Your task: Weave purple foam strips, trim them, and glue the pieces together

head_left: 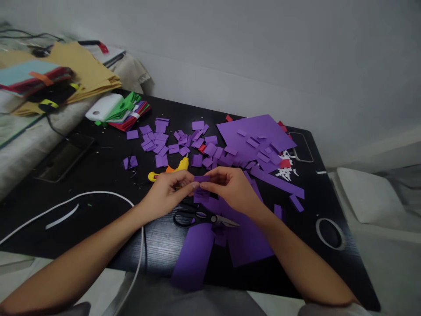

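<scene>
Between both hands is a small piece of purple paper (201,179). My left hand (171,191) pinches its left side with thumb and fingers. On the other side, my right hand (232,188) grips it the same way, the two thumbs close together. Just below lie black-handled scissors (215,218), their blades pointing right across purple sheets (245,239). A yellow glue gun (182,165) rests beyond my left hand. Many small cut purple pieces (156,142) are scattered behind the hands.
A larger purple sheet (256,131) carries loose pieces at the back right, near white paper scraps (287,169). A white cable (108,192) loops across the left front. A bundle of coloured paper (131,112) lies back left. A tape roll (330,234) sits at the right.
</scene>
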Motion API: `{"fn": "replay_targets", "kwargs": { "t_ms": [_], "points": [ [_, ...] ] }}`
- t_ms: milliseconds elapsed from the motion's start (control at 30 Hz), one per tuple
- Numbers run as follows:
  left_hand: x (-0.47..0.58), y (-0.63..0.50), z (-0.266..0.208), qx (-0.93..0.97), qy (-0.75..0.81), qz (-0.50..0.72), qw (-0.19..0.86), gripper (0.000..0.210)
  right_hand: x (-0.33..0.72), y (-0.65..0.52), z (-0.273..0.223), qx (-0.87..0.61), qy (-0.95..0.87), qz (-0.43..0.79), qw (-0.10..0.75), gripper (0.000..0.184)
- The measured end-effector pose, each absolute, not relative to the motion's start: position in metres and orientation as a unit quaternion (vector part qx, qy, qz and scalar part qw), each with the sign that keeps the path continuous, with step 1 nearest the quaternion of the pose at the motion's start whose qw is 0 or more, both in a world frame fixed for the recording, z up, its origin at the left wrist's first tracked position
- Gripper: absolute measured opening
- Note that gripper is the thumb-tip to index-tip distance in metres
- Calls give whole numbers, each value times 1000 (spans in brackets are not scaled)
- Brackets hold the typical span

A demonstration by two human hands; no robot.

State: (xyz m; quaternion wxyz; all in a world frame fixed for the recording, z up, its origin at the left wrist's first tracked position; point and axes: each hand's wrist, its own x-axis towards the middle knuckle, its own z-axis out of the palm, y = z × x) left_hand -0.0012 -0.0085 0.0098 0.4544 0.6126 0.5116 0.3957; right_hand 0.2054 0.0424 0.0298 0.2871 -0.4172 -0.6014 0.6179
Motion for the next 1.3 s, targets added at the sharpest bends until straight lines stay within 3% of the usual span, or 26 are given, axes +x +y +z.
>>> {"fn": "replay_targets", "kwargs": {
  "t_ms": [367, 633, 1000, 1300],
  "points": [
    [2, -6, 10, 587, 507, 403, 485, 31, 205, 45, 28, -431, -591, 602, 320, 28],
    [4, -7, 9, 563, 520, 402, 501, 31, 203, 43, 33, -432, -508, 658, 349, 36],
    [8, -4, 14, 549, 513, 436, 497, 36, 204, 43, 38, -395, -513, 709, 281, 25],
    [6, -6, 17, 547, 493, 438, 516, 32, 206, 49, 38, -372, -410, 794, 251, 31]
  ]
}}
